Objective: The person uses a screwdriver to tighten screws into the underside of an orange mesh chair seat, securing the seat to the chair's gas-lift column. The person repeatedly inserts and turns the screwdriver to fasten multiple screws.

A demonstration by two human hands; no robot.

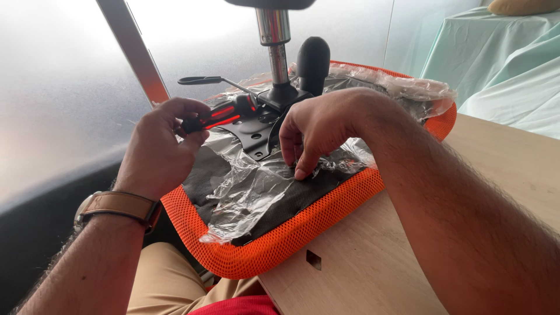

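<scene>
Orange mesh edges the upturned chair seat (291,233), which lies on the wooden table (373,274) with its black mounting plate (256,137) and chrome gas column (274,41) facing up. The left hand (160,146) grips a red-and-black screwdriver (219,116), fingers closed round the handle. The right hand (318,131) pinches something small, not discernible, at the plastic wrap (251,186). Judged step: fastening the plate; the driver tip must align with a hole. No containers visible.

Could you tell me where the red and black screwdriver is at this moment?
In the head view, the screwdriver is left of centre, gripped in the left hand above the upturned orange seat, its tip towards the black metal plate.
</scene>
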